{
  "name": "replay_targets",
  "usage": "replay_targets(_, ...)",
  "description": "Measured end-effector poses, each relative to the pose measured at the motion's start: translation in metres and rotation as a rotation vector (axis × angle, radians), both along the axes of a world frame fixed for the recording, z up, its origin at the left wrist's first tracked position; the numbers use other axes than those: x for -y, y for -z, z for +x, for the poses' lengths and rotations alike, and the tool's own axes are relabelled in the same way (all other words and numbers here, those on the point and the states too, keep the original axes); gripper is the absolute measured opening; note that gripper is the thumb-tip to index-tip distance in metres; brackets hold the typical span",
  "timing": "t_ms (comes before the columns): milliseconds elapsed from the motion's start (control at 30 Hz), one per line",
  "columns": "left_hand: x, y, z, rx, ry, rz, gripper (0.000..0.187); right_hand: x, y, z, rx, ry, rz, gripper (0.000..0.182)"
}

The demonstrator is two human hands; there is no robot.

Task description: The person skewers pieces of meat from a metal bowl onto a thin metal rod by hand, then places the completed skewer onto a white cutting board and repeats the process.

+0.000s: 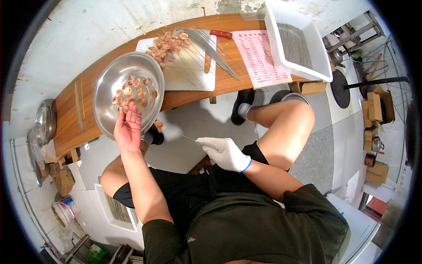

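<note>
My bare left hand (129,128) reaches over the near rim of a steel bowl (103,90), palm up. Its fingertips are drawn together at a small pinkish-brown meat piece (125,109). Several similar curled pieces lie in the bowl. A white knitted glove covers my right hand (225,153), closed around the near end of a thin skewer (187,137). The skewer points up and left toward the bowl. One meat piece (158,126) is on it, just outside the bowl's rim.
A white cutting board (193,79) behind the bowl bears more meat pieces (169,46), loose skewers and a red-handled knife (221,34). Right of it lie a pink printed sheet (259,57) and a white bin (323,70) of skewers. Another white bin (132,225) stands low at left.
</note>
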State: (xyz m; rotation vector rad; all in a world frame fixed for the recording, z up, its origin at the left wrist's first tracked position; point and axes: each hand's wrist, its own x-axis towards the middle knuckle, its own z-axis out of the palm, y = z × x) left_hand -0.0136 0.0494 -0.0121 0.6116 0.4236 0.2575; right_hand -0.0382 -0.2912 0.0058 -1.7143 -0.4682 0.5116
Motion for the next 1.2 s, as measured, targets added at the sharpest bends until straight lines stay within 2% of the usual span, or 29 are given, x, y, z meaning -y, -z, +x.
replay_targets(333, -0.003, 0.006, 0.000, 0.028, -0.010, -0.021, 0.025, -0.002, 0.001, 0.000, 0.037, 0.008, 0.005, 0.028)
replay_targets(700, -0.001, 0.003, 0.003, -0.001, -0.051, -0.019, 0.024, -0.002, -0.009, 0.001, -0.062, -0.019, -0.067, 0.028)
replay_targets(833, 0.002, 0.001, 0.004, -0.014, -0.083, -0.009, 0.025, -0.002, -0.010, 0.000, -0.072, -0.015, -0.069, 0.028)
replay_targets(1033, -0.005, 0.007, 0.003, 0.071, -0.008, -0.047, 0.024, -0.002, -0.006, -0.002, -0.080, 0.006, -0.041, 0.028)
replay_targets(1200, -0.002, 0.005, 0.005, 0.033, -0.062, -0.041, 0.023, -0.003, -0.008, -0.003, -0.127, 0.015, -0.043, 0.028)
